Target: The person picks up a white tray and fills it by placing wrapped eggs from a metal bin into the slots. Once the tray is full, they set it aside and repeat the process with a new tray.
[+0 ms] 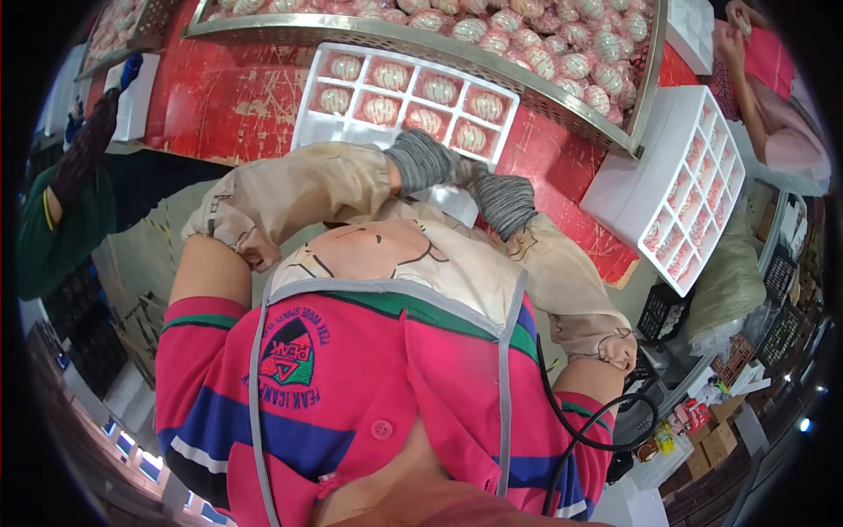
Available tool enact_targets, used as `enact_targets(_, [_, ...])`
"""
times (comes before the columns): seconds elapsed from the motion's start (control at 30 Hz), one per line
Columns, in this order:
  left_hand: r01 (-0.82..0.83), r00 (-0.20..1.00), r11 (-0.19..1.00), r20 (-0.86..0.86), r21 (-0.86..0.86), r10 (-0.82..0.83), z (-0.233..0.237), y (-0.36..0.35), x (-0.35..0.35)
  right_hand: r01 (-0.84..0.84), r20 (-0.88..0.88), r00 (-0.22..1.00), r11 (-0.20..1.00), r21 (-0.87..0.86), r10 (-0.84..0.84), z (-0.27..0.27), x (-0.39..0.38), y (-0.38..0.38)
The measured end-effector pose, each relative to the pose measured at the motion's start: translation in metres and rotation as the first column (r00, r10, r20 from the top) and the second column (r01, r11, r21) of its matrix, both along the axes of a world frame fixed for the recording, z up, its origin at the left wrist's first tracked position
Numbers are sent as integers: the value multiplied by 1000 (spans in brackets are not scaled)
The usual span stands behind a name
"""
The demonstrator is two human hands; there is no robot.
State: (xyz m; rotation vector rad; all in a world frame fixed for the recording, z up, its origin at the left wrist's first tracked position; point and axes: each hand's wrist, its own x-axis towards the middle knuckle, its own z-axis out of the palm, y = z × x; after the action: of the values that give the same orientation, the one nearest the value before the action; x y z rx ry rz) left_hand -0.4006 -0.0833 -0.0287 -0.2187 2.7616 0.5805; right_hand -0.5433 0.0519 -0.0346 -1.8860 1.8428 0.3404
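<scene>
My left hand (423, 162) and my right hand (504, 200) wear grey knitted gloves and meet over the near edge of a white foam tray (307, 121). Their fingers curl in toward each other, and whatever is between them is hidden. The tray is divided into square compartments. Its two far rows hold round, pale, ridged pieces (381, 110) in pinkish clear wrap. In the nearer row, the compartments at left show bare white foam. My sleeves and gloves cover the near right part of the tray.
A perforated metal bin (369, 33) full of similar wrapped pieces stands behind the tray on the worn red table (562, 154). At right, a filled foam tray (606, 198) stands tilted on stacked foam. Co-workers' arms (748, 101) show at right and left. A black cable (606, 443) hangs by my right arm.
</scene>
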Motion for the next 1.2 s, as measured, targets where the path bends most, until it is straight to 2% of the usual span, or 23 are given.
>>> enact_targets(0.03, [-68, 994, 992, -81, 110, 77, 28, 0, -4, 16, 16, 1000, 999, -35, -16, -2, 2, 1])
enact_targets(0.13, [-116, 989, 991, -84, 75, 122, -7, 4, -3, 14, 41, 999, 991, -130, -8, -12, 5, -2])
enact_targets(0.17, [-38, 990, 999, 131, -29, 42, -6, 7, -7, -9, -33, 999, 999, -48, 8, -15, 8, -5])
enact_targets(0.2, [-42, 989, 999, 137, -26, 45, 3, 11, -9, -27, -105, 994, 999, 38, 31, -17, 11, -6])
enact_targets(0.27, [79, 978, 990, 202, -118, -54, 14, 7, -12, 5, -97, 995, 1000, 24, -3, -11, 14, -8])
enact_targets(0.3, [41, 975, 995, 222, -94, -19, -6, 9, -12, 76, 15, 997, 997, -21, -75, 14, 14, -9])
enact_targets(0.33, [-10, 980, 999, 200, 52, -1, 39, -4, -15, 150, 127, 982, 986, -66, -141, 30, 12, -12])
enact_targets(0.37, [-121, 984, 993, -134, -1, 120, 15, -10, -11, 163, 68, 985, 985, -60, -159, 2, 11, -4])
enact_targets(0.4, [-231, 867, 973, -457, -9, 201, -11, -19, -11, 168, 61, 985, 982, -82, -164, 3, 10, -5])
enact_targets(0.47, [-392, 844, 917, -427, -80, 323, 55, -89, -38, 197, 64, 979, 979, -60, -193, 5, 12, 1])
enact_targets(0.5, [-485, 472, 491, -257, 724, 843, -6, -140, -46, 243, 111, 965, 969, -42, -237, 1, 12, 2])
enact_targets(0.53, [-637, 585, 770, -632, 28, 508, 51, -154, -46, 240, 104, 966, 970, -43, -235, 0, 10, 3])
enact_targets(0.57, [-638, 617, 714, -745, -287, 252, 37, -197, -54, 247, 108, 965, 967, -55, -240, 1, 10, 3])
enact_targets(0.6, [-628, 677, 696, -686, -348, 267, 32, -227, -63, 254, 113, 963, 965, -64, -246, 0, 10, 3])
enact_targets(0.67, [-570, 798, 754, -437, -327, 415, 28, -256, -85, 271, 120, 957, 962, -42, -264, -2, 8, 1])
enact_targets(0.73, [-550, 827, 768, -346, -330, 443, 22, -265, -97, 280, 168, 948, 959, -32, -271, 1, 7, 1])
enact_targets(0.8, [-550, 827, 776, -334, -311, 452, 22, -266, -99, 294, 131, 945, 954, 57, -299, 2, 7, -2])
enact_targets(0.9, [-546, 800, 825, -383, -147, 461, 47, -249, -82, 307, 175, 939, 950, -48, -295, -6, 5, 9])
enact_targets(0.93, [-531, 796, 846, -377, -58, 474, 57, -238, -75, 290, 201, 943, 951, -109, -265, -10, 4, 13])
enact_targets(1.0, [-442, 778, 871, -392, 213, 491, 85, -203, -45, 406, 332, 892, 868, -287, -307, -21, 2, 23])
enact_targets(1.1, [-311, 805, 801, -306, 512, 508, 93, -138, 1, 537, 499, 784, 808, -243, -370, 1, 6, 21])
enact_targets(1.13, [-331, 836, 786, -224, 522, 500, 91, -114, 13, 606, 570, 711, 771, -197, -413, 7, 6, 18])
enact_targets(1.2, [-289, 773, 883, -454, 370, 443, 40, -57, 43, 632, 615, 662, 760, -151, -428, 26, 16, 8])
